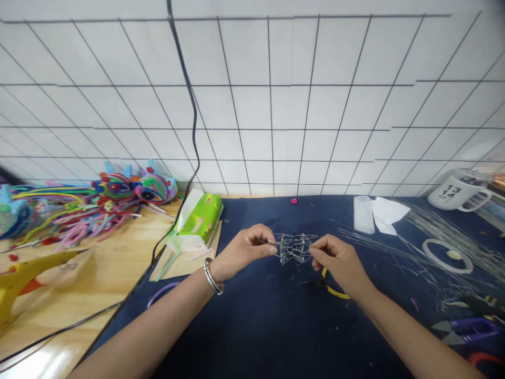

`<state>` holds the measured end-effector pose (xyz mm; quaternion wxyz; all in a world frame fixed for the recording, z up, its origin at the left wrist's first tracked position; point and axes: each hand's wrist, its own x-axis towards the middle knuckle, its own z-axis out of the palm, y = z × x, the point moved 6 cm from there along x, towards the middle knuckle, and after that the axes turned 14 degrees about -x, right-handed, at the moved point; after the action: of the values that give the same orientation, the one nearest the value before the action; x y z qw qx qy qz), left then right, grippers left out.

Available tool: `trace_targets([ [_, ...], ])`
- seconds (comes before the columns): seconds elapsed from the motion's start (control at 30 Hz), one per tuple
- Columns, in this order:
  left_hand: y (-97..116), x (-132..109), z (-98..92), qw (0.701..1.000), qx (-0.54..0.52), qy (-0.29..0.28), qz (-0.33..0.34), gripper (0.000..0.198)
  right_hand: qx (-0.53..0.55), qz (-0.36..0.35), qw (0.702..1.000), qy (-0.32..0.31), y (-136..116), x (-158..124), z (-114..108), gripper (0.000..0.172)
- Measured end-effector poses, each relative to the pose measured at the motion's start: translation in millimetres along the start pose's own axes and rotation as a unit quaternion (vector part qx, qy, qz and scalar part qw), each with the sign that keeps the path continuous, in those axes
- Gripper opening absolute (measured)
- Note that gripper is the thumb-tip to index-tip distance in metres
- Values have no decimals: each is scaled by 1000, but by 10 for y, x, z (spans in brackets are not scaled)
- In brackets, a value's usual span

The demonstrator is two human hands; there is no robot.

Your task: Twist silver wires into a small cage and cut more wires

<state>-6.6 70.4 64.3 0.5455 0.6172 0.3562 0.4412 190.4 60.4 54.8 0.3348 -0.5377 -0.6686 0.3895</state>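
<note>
A small tangle of thin silver wire (292, 248) hangs just above the dark blue cloth (256, 326), held from both sides. My left hand (245, 249), with a metal bangle on its wrist, pinches the wire piece's left end. My right hand (338, 262) pinches its right end. Under my right hand lies a tool with yellow handles (335, 289), partly hidden by the hand.
Loose straight wires (410, 247) and a roll of clear tape (447, 256) lie at the right, with a white mug (457, 190) behind. A green tissue pack (199, 217), colourful pipe-cleaner crafts (118, 195), a yellow glue gun (23, 276) and a black cable (185, 79) occupy the left.
</note>
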Motion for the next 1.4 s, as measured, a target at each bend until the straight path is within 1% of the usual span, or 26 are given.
trace_targets([
  [0.03,55,-9,13,999,47,5,26,23,-3,1,1000,1,-1,-1,2,14],
  [0.1,177,-43,63,984,156,19,80,40,-13,4,1000,6,-3,-5,7,13],
  [0.13,233,-66,107,971,213,23,103,51,-19,4,1000,8,-4,-8,15,13],
  [0.2,311,-116,233,939,317,13,133,66,-28,2,1000,9,-8,-18,39,12],
  [0.27,331,-154,381,905,399,-15,144,72,-30,0,1000,3,-18,-38,80,11],
  [0.33,309,-171,488,880,454,-31,139,68,-28,5,1000,-11,-34,-68,132,11],
  [0.37,293,-171,518,872,470,-30,134,63,-25,9,999,-19,-48,-86,158,10],
  [0.5,252,-157,530,860,494,-2,130,35,1,1,999,-51,-149,-150,236,9],
  [0.57,246,-154,521,856,499,-3,134,26,15,-5,998,-60,-187,-166,251,9],
  [0.67,221,-152,521,848,515,-32,121,22,24,0,998,-64,-187,-169,260,8],
  [0.83,144,-164,526,826,555,-76,61,11,25,3,997,-77,-141,-155,295,9],
  [0.93,118,-177,540,808,580,-89,52,10,18,7,995,-100,-100,-145,338,9],
  [1.03,90,-182,549,803,586,-97,49,11,14,3,993,-117,-62,-144,383,12],
  [1.13,60,-177,560,805,582,-97,52,16,8,-6,992,-124,-38,-155,431,18],
  [1.3,28,-167,577,811,574,-94,58,33,-8,-15,993,-114,-19,-161,472,21],
  [1.37,46,-167,552,825,556,-89,56,42,-7,-13,994,-113,-8,-151,460,22],
  [1.4,61,-169,531,836,538,-87,54,48,-8,-11,994,-110,0,-143,444,23],
])
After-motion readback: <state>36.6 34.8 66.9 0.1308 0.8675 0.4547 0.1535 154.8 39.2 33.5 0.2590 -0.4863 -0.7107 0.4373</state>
